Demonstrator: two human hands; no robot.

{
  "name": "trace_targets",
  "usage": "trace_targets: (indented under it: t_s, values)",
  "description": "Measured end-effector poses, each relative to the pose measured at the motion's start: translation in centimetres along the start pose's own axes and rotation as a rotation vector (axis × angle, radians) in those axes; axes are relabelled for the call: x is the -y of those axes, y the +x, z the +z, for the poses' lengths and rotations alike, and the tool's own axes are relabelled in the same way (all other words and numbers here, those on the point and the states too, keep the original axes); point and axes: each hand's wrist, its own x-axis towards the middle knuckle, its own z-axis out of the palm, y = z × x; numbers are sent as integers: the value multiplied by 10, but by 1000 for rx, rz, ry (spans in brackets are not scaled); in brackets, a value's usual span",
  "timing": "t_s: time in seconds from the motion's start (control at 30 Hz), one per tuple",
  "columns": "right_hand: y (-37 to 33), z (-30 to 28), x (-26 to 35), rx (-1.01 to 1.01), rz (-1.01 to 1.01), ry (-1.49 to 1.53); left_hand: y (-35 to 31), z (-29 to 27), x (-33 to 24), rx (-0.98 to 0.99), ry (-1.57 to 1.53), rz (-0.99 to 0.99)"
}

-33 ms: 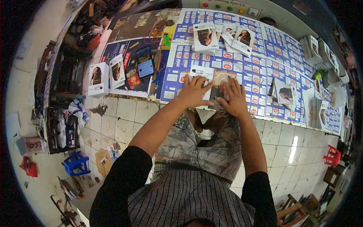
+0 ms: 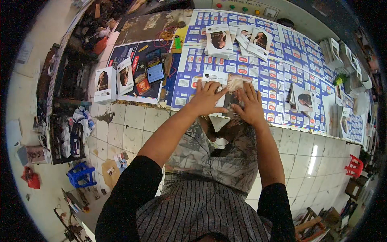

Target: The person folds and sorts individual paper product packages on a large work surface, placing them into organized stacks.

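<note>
A printed leaflet (image 2: 216,76), with a white left part and a brown photo on the right part, lies spread at the table's front edge. Across its left part rests my left hand (image 2: 207,99), fingers stretched and spread. My right hand (image 2: 252,107) is flat on the photo side, its fingers also extended. Both palms hide much of the sheet. Beyond my hands, white stacks of similar leaflets (image 2: 219,39) stand at the back, beside a looser, fanned pile (image 2: 259,42).
Blue printed sheets (image 2: 272,80) cover the table. At the left are a phone (image 2: 155,71) and two leaflet stacks (image 2: 105,84). A small pile (image 2: 303,99) sits to the right, with more stacks (image 2: 333,50) beyond. A blue stool (image 2: 81,174) and red stool (image 2: 354,166) stand on the floor.
</note>
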Motion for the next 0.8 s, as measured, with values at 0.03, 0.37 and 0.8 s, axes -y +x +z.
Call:
trace_targets:
  t_s: [0.03, 0.37, 0.8]
  values:
    - [0, -1, 1, -16, 6, 23, 0, -1, 0, 10, -11, -2]
    - [49, -6, 34, -45, -120, -269, 3, -6, -2, -13, 20, 12]
    - [57, 9, 21, -29, -137, -220, 0, -4, -5, 24, -10, -30]
